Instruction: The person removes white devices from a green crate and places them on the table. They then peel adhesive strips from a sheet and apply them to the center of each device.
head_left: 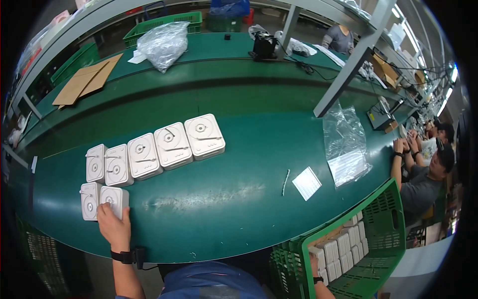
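On the near left of the green table, my left hand (114, 230) is closed around a white record-player-shaped box (118, 196), thumb on its right side and fingers over its top left. Touching or nearly touching it on the left is a matching box (90, 201). Behind these, a slanting row of several more such boxes (143, 155) lies face up, each with a round disc and a small arm on top. At the lower right my right hand (314, 265) reaches into a green crate (397, 219), beside a white box (317, 255); the crate's rim hides most of its fingers.
More white boxes (343, 244) stand in rows in the crate. A printed sheet (307, 183), a thin short strip (286, 182) and a clear plastic bag (346, 144) lie at the right. A grey post (343, 74) rises behind. Co-workers (423, 174) sit at the far right.
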A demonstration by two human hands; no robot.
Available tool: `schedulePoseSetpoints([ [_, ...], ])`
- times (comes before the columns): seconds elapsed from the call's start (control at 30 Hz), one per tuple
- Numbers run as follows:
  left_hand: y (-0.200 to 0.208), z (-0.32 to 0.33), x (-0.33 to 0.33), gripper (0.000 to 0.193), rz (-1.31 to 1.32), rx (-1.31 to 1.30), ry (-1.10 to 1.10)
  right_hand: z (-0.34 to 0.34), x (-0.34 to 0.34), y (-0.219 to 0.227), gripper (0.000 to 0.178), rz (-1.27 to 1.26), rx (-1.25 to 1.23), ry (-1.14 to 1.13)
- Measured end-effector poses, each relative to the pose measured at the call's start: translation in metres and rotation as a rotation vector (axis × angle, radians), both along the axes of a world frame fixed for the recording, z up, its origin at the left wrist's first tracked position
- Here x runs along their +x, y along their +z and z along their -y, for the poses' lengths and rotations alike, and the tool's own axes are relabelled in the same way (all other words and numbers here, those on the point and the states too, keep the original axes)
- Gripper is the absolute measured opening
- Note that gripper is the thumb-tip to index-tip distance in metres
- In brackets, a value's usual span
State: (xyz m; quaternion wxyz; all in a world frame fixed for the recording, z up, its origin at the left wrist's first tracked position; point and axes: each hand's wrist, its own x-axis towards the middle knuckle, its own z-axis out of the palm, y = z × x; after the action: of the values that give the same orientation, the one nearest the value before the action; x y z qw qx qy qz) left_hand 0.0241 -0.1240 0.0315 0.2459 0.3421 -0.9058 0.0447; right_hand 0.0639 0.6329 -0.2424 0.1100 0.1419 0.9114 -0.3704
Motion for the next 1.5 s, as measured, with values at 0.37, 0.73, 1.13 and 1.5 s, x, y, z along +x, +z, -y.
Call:
schedulePoseSetpoints([
  [0.37,0.002,0.032,-0.005,0.059,0.045,0.069,0.079,0.053,-0.071,0.133,0.041,-0.010,-0.298,-0.241],
  [0.73,0.028,-0.001,-0.014,0.058,-0.139,0.158,-0.057,0.028,-0.080,0.211,0.052,-0.010,-0.179,-0.256],
  [1.13,0.061,-0.227,-0.079,0.100,-0.276,1.393,-1.530,0.247,-0.132,0.494,0.068,-0.590,-0.270,0.296],
  [1.5,0.009,-0.135,-0.036,0.086,-0.635,2.428,-0.738,0.466,-0.181,0.417,0.079,-0.367,-0.273,0.793],
])
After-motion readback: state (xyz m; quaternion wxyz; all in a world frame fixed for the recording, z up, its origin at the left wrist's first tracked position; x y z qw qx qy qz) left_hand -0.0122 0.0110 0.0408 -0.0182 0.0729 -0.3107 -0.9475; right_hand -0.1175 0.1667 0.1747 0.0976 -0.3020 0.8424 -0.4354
